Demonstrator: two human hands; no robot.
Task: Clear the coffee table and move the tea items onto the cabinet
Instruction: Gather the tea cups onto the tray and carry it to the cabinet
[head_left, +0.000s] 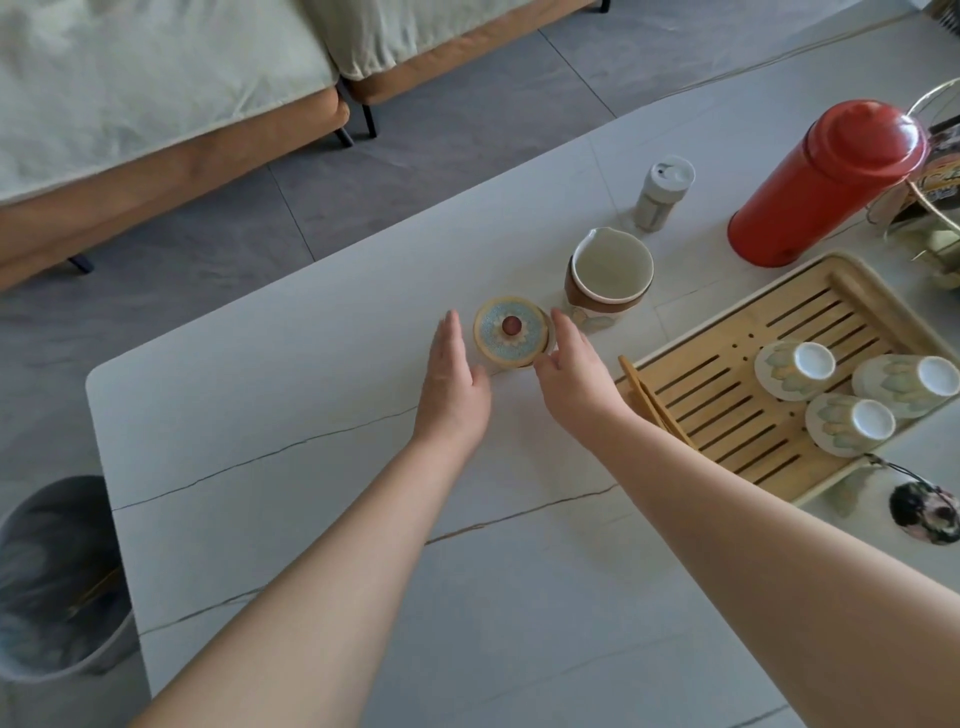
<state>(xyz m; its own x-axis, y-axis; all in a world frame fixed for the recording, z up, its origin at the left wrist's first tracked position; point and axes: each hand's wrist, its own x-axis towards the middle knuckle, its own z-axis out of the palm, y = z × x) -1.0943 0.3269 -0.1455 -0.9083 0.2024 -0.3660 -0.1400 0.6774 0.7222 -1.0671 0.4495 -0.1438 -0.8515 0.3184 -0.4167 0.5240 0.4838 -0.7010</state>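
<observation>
The lidded tea bowl (511, 332) sits between 2 flat, spread hands: left hand (454, 374) beside, right hand (574, 371) touching.

Soft, even daylight, bright throughout

Shadows under the hands are faint; the wide lens bends the desk (311, 519) edges, and the bin (57, 577) at lower left smears with blur.
</observation>
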